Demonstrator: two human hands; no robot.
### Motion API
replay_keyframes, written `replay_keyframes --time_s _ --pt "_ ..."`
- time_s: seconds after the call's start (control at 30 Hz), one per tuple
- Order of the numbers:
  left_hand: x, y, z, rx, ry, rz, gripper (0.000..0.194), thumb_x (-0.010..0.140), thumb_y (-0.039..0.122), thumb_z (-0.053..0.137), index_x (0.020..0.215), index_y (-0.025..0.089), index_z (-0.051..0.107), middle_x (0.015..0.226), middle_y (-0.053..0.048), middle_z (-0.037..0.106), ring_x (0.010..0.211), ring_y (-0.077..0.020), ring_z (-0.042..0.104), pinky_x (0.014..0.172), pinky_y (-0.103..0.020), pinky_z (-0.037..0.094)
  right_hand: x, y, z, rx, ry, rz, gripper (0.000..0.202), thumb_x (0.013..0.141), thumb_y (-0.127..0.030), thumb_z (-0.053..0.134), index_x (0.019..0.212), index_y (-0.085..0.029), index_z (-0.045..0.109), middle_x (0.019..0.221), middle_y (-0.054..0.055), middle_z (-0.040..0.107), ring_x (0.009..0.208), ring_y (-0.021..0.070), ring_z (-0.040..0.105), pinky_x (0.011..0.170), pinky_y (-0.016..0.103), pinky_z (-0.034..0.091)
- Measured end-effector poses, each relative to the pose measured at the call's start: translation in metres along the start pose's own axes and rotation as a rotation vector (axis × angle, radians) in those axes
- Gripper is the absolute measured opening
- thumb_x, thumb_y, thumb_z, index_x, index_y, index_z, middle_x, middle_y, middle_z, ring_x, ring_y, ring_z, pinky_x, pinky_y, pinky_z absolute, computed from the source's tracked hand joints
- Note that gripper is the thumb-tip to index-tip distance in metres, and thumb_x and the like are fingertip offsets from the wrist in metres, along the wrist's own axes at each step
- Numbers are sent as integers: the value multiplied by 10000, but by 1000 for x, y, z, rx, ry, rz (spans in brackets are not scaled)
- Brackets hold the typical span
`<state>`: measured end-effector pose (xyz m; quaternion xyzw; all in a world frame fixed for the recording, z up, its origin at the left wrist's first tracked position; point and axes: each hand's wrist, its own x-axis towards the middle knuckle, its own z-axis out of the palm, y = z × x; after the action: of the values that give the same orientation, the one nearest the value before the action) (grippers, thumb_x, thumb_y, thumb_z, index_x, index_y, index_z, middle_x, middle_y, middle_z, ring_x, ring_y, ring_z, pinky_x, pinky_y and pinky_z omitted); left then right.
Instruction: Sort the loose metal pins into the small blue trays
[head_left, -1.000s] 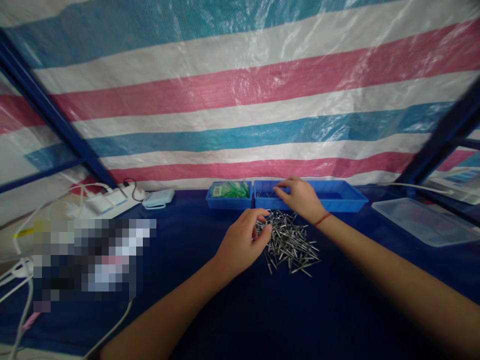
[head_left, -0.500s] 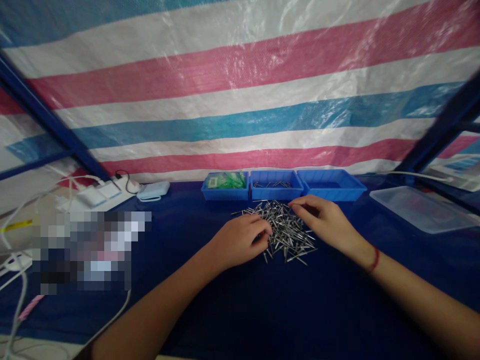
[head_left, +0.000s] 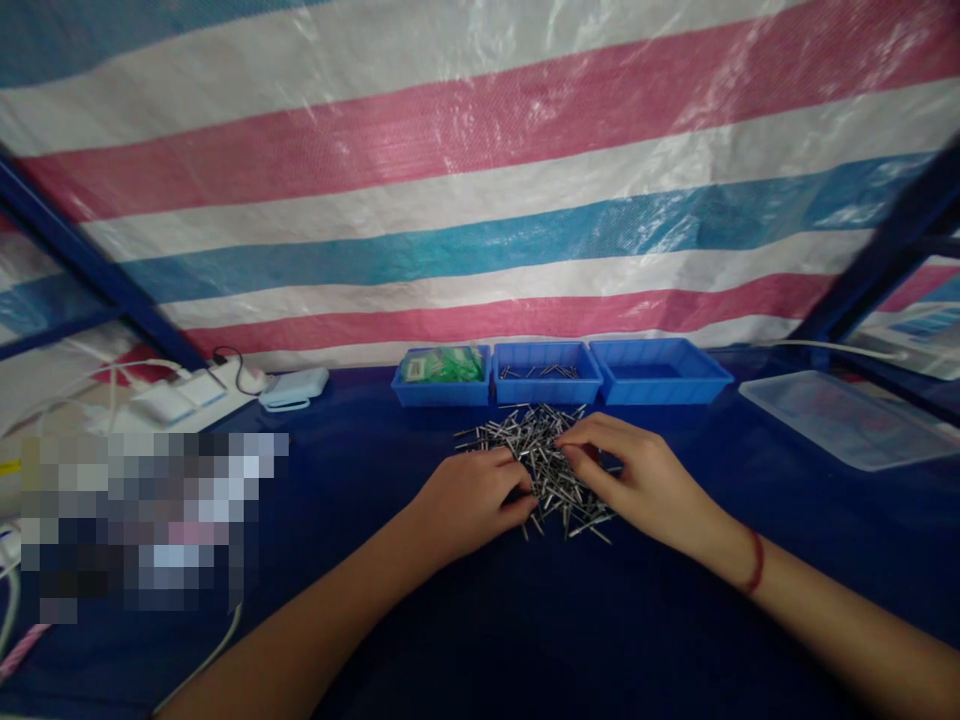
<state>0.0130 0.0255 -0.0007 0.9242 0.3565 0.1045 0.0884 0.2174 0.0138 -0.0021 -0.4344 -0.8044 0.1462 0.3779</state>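
Metal pins [head_left: 544, 455] lie heaped on the tabletop [head_left: 480, 640] between left hand [head_left: 469, 505] and right hand [head_left: 641, 482], fingers curled; whether either pinches one is unclear. Tugging at the tangle might scatter neighbouring pins.

A loose pile of metal pins [head_left: 553, 465] lies on the table [head_left: 540, 640], just in front of the middle blue tray [head_left: 547, 393]. The pins are slim, straight and silver-grey, some catching the light. They cross at every angle, heaped thickest toward the middle and thinning to single pins at the left and near edges. A few similar pins [head_left: 559, 371] lie scattered inside the tray.
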Motion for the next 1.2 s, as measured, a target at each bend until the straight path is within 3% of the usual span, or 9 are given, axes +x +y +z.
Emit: replay_keyframes --time_s 0.33,0.5,0.73,0.87,1.03,1.2 --pt "-1 5 -4 106 -29 -41 187 903 236 439 860 169 609 841 -28 620 760 -172 625 666 -272 494 -2 -2 0 -9 -34 -15 168 857 -177 487 845 -208 652 825 43 662 746 169 605 672 317 483" --pt "-2 5 -5 105 -51 -63 156 883 273 488 889 175 609 866 -31 624 769 -187 630 651 -285 507 -1 -4 -1 -11 -37 -23 173 861 -192 488 823 -205 656 806 41 662 731 167 611 663 310 484" --pt "0 7 -11 240 -38 -69 193 906 188 404 878 149 591 862 -55 617 778 -191 627 677 -294 507 -1 -4 0 -30 -42 -25 180 862 -190 483 847 -197 663 805 37 656 721 156 603 663 303 473" --pt "0 5 -18 195 61 -124 199 926 188 363 925 152 559 898 -50 619 799 -185 623 703 -303 491 -3 -6 1 -20 -57 -12 179 862 -179 480 854 -184 659 800 35 646 703 143 592 642 288 462" --pt "-2 11 -19 -160 292 -137 144 939 239 391 946 175 519 865 -12 626 750 -135 603 694 -255 450 -8 -16 7 107 -29 66 125 845 -236 534 851 -190 650 761 19 637 665 131 575 607 268 454" --pt "-3 18 -15 -330 372 -181 147 934 256 402 916 173 521 821 -11 609 720 -133 568 688 -256 424 -9 -23 13 347 22 221 185 827 -368 570 848 -202 648 729 15 643 609 130 557 546 261 446"
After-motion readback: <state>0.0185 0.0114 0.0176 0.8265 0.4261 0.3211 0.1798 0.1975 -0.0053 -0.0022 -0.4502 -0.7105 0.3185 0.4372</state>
